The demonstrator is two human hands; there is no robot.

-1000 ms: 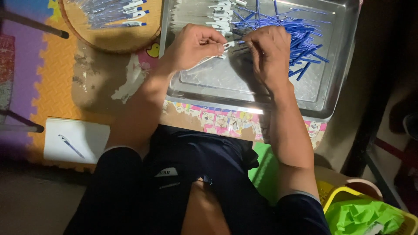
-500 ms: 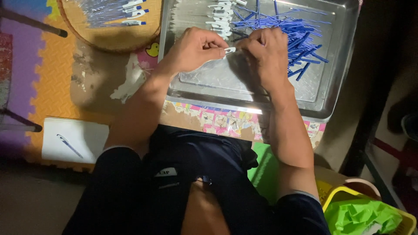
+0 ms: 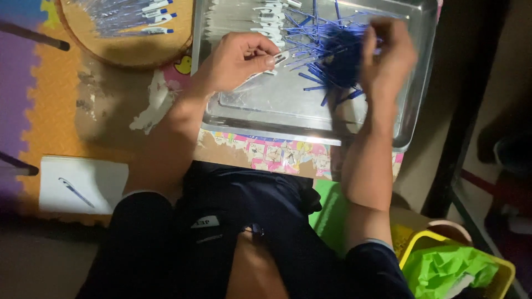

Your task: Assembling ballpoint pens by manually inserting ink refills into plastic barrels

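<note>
My left hand (image 3: pixel 238 58) is closed around a white pen barrel (image 3: pixel 275 58), holding it over the left part of a steel tray (image 3: pixel 310 135). My right hand (image 3: pixel 389 55) is blurred above the right side of the tray, its fingers at the edge of a pile of thin blue refills (image 3: pixel 327 47). Whether it grips a refill is hidden by the blur. A row of white pen barrels (image 3: pixel 266 14) lies at the tray's far left.
A round wicker tray (image 3: pixel 127 52) holding several assembled pens (image 3: pixel 138 11) sits at the upper left on a coloured foam mat (image 3: pixel 33 99). A white pad with a pen (image 3: pixel 83 185) lies near my left knee. A yellow basket with green material (image 3: pixel 454 268) stands at the lower right.
My right hand has pulled away from the left hand, moving right and up over the blue refills. The left hand has stayed in place with the white barrel.
</note>
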